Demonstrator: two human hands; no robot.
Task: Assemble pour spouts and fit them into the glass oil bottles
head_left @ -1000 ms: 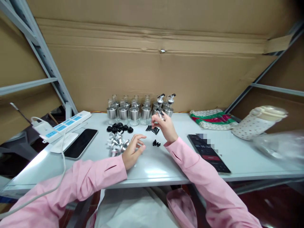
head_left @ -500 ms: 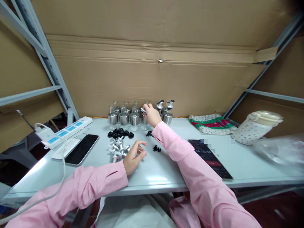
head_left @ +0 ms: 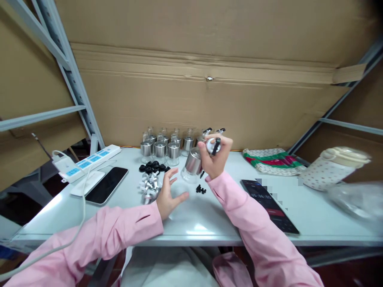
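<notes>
Right hand (head_left: 215,159) closed around the upper end of a bottle (head_left: 193,162), whose body lies to the hand's left; long axis tilted, base to the left, spout (head_left: 213,146) up to the right. Left hand (head_left: 166,198) open, empty, thumb spread, beside silver parts (head_left: 149,183). Small black pieces (head_left: 200,189) lie near of the bottle; black stoppers (head_left: 153,167) lie left. Standing bottles (head_left: 160,150), some hidden by the right hand, line the table's (head_left: 197,217) far side.

Workshop bench (head_left: 203,215), cardboard walls (head_left: 167,95) (plain brown), metal frame (head_left: 77,89), piled black parts (head_left: 154,166), rows of bottles (head_left: 160,149)
</notes>
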